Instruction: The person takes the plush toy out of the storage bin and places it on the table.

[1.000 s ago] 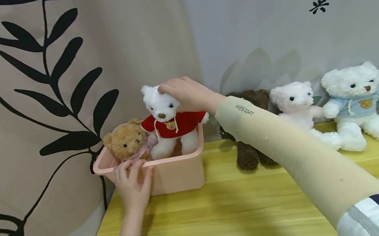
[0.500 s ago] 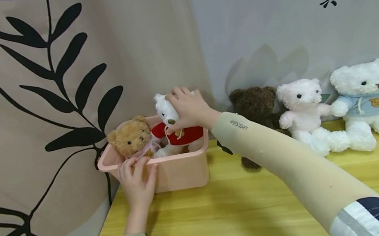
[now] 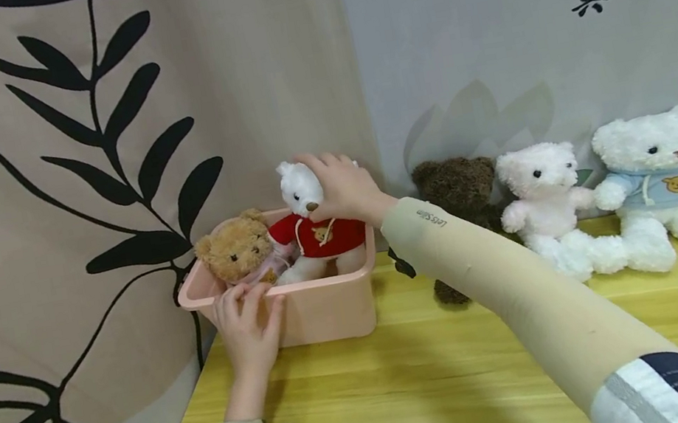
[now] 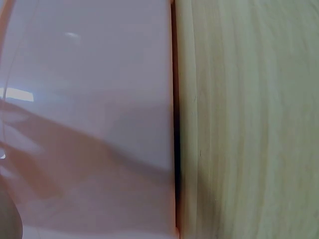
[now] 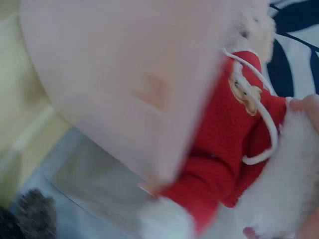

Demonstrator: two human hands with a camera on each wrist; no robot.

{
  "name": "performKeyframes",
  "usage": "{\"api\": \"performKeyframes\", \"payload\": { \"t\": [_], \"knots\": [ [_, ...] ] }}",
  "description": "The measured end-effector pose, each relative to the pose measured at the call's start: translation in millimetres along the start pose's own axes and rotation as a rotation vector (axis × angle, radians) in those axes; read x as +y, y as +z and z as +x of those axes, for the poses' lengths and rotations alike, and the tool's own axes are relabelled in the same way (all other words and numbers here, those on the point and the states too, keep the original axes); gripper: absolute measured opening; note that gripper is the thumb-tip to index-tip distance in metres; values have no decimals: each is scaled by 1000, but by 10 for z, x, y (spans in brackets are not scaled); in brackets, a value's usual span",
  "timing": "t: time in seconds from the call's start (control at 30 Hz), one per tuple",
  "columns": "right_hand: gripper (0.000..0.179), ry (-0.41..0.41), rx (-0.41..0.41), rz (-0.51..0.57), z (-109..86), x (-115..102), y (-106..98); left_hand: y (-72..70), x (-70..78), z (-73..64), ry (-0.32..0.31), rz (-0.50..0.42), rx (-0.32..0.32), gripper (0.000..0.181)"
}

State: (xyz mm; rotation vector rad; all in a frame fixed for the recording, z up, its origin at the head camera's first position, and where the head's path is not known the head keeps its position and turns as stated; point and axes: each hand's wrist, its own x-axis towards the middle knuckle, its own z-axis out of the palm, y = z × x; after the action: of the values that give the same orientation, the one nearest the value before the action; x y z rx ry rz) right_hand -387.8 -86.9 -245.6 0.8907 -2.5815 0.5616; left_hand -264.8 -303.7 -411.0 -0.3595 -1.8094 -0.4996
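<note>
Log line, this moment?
left hand: on rim of bin | right hand: grips red-shirted bear by head | beside it in bin: tan bear

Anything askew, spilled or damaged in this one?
Nothing looks spilled or damaged. The tan bear looks a bit askew, leaning left in the pink bin, while the blue-topped bear outside sits upright.

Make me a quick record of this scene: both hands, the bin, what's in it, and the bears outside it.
right hand: holds the red-top bear by the head
left hand: on the front rim of the bin
bin: pink, on the table
in bin: tan bear, red-top bear
outside: brown bear, partly hidden by an arm; pale pink bear; blue-top bear
</note>
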Motion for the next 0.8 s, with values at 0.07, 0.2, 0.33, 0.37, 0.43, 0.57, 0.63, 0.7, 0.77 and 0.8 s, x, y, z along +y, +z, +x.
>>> {"api": "performKeyframes", "payload": {
  "t": [0.07, 0.2, 0.33, 0.37, 0.43, 0.57, 0.63, 0.7, 0.77, 0.8],
  "knots": [
    [96, 0, -2, 21, 18, 14, -157, 13, 14, 6, 6, -5, 7, 37],
    [91, -10, 11, 51, 72, 60, -548, 30, 39, 23, 18, -15, 23, 36],
    [85, -6, 63, 120, 77, 152, -963, 47, 55, 28, 29, -24, 29, 35],
    [84, -7, 81, 141, 65, 180, -1057, 52, 57, 25, 31, -25, 32, 36],
    [82, -8, 114, 173, 34, 235, -1234, 57, 60, 21, 32, -25, 35, 36],
    [81, -34, 156, 177, -56, 345, -1539, 51, 58, 13, 21, -23, 34, 37],
    [80, -53, 159, 155, -116, 409, -1657, 41, 57, 12, 13, -22, 26, 37],
    [79, -74, 154, 131, -196, 484, -1748, 33, 54, 11, 9, -23, 29, 37],
    [78, -93, 146, 109, -298, 571, -1814, 28, 51, 12, 12, -24, 37, 37],
    [78, -98, 141, 102, -358, 617, -1840, 29, 49, 14, 16, -24, 41, 37]
  ]
}}
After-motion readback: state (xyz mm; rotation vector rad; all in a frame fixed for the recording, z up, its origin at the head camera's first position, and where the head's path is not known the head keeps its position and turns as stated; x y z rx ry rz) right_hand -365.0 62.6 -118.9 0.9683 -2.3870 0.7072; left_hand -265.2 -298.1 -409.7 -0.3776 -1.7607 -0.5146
